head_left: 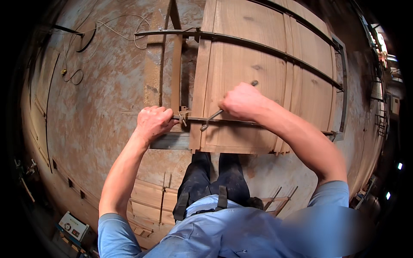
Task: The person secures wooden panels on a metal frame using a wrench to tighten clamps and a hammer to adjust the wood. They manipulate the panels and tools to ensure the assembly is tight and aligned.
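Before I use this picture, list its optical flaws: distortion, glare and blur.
In the head view, fisheye distortion bends the panel's edges and the corners fall to black; in the head view, small bright patches glare near the right rim; in the head view, a smooth blur covers the lower right, over part of the shirt.

Bright centre (black, bowed fisheye rim)

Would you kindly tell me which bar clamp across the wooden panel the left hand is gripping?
The lowest bar clamp of three: the left hand wraps its left part; the middle clamp and top clamp are untouched.
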